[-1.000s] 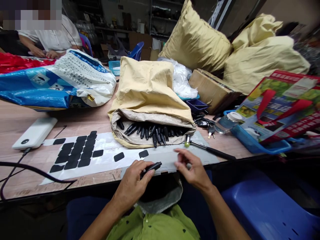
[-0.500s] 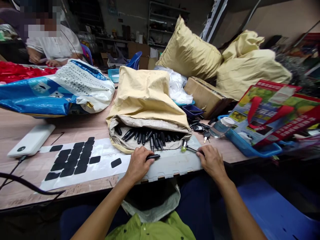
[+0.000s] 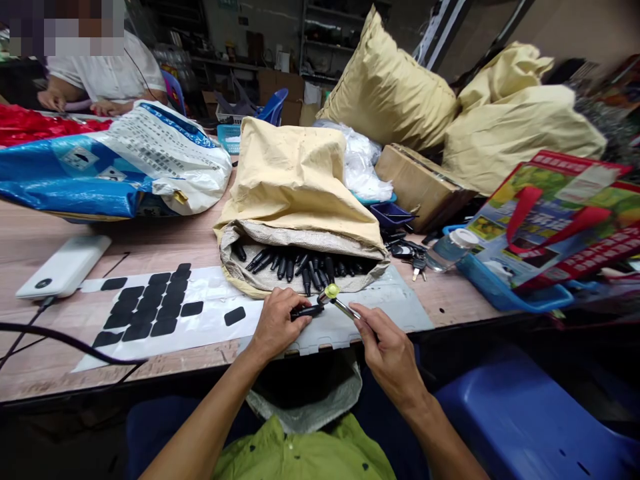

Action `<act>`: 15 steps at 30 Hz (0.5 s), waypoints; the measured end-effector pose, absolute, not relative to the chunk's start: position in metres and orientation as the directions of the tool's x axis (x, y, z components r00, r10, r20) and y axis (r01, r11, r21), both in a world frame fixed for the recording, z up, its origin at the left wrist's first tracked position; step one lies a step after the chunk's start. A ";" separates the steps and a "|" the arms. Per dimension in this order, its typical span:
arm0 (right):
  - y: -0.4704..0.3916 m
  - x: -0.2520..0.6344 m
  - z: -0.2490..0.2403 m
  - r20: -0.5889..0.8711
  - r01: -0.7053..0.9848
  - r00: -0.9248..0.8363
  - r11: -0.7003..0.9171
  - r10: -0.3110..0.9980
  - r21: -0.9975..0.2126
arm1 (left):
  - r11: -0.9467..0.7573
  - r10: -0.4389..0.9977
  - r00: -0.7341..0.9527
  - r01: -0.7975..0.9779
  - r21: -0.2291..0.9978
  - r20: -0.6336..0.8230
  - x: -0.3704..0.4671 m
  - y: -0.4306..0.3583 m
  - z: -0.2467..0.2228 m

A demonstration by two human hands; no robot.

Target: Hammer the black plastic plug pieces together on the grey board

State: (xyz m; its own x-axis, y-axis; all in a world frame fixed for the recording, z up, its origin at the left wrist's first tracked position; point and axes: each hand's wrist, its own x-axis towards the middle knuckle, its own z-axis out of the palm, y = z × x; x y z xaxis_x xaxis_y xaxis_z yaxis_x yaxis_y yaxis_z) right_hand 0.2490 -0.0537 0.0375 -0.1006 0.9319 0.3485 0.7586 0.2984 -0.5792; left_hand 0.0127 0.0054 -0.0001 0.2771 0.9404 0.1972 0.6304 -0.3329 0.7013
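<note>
left hand [image 3: 280, 322] grips a tube [image 3: 307, 311], right hand [image 3: 387, 341] clamped on a hammer [image 3: 345, 308], sack [image 3: 295, 180] of more tubes [image 3: 307, 281] crowding in just behind, patches [image 3: 140, 331] off left, keys [image 3: 417, 267] and bottle [image 3: 453, 250] right

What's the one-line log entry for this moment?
left hand: holds black piece over gray board | right hand: grips hammer | hammer head: near piece's tip, contact unclear | open sack: black pieces inside

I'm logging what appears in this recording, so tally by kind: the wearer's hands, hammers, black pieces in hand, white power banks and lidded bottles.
Wearer's hands: 2, the left hand and right hand
Hammer: 1
Black piece in hand: 1
White power bank: 1
Lidded bottle: 1
Total: 6
</note>
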 end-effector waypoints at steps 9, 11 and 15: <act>-0.067 0.239 0.029 0.443 0.828 -0.138 0.348 0.886 -0.439 | -0.300 0.951 0.264 0.645 0.703 0.164 0.015 0.006 0.003; -0.068 0.239 0.028 0.412 0.840 -0.135 0.324 0.901 -0.435 | -0.300 0.951 0.263 0.645 0.703 0.164 0.015 0.006 0.003; -0.064 0.244 0.041 0.453 0.781 -0.056 0.322 0.890 -0.535 | -0.304 0.950 0.262 0.646 0.700 0.170 0.015 0.006 0.004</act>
State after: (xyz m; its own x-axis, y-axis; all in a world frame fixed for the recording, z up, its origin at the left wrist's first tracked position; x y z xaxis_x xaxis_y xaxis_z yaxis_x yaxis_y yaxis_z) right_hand 0.2439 -0.0643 0.0408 -0.0559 0.8896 0.4533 0.7811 0.3217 -0.5351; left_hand 0.0148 0.0056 0.0042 0.2623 0.9499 0.1702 0.6460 -0.3039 0.7002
